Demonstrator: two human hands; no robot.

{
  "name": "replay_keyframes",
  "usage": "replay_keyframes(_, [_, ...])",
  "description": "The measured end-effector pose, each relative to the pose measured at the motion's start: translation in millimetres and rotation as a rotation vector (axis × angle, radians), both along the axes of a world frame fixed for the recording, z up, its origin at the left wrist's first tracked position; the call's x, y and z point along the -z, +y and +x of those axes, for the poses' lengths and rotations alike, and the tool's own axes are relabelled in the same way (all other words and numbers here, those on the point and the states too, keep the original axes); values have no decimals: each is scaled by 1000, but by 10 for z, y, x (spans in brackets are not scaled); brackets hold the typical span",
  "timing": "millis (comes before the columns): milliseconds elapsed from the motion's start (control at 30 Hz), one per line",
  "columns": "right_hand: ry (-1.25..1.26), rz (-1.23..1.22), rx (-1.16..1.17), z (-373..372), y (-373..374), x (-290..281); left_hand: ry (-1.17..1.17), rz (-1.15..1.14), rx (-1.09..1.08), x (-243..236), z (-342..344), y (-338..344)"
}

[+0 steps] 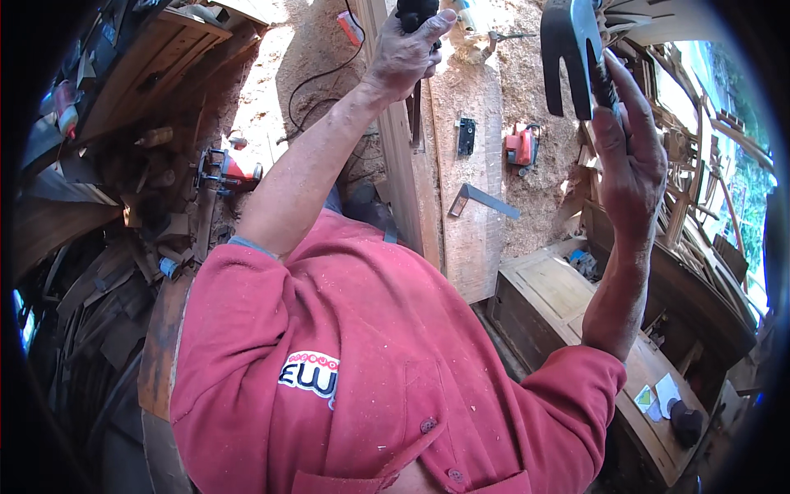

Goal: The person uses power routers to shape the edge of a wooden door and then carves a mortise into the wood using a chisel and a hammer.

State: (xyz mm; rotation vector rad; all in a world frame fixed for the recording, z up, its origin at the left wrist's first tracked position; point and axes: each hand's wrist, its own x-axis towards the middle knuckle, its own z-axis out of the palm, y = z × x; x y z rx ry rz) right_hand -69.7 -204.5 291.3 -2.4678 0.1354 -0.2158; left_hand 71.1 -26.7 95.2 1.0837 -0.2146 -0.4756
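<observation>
My left hand [405, 59] is wrapped round the black handle [415, 10] of a chisel, whose narrow blade [417, 115] shows below the fist against a long wooden beam [395, 156]. Raised on the right, my right hand [634, 152] grips a claw hammer [568, 45] with a dark head, its two claws pointing down in the view. A try square [481, 200] lies on the wide plank [473, 255] between my arms. Above it on the same plank is a small black rectangular piece [467, 137]. The chisel's tip is hard to make out.
Sawdust and shavings cover the ground. A red power tool [522, 146] sits right of the plank; a red router [234, 171] lies left, near a black cable [317, 76]. A wooden cabinet [543, 284] stands at lower right. Scrap wood [687, 156] is piled along the right side.
</observation>
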Motion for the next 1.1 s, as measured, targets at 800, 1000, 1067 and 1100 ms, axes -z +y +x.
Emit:
replay_keyframes(800, [121,455,97,1278,-182,458,451,-517,538,181,172,346])
replay_keyframes(1000, [253,335,251,472,-784,990,-48,337,342,169,-17,543])
replay_keyframes(1067, [351,408,309,93,-792,1239,-269,635,186,214,-226,542])
replay_keyframes(1100, [365,507,346,-111,-701,1343,-337,754,217,114,-330,541])
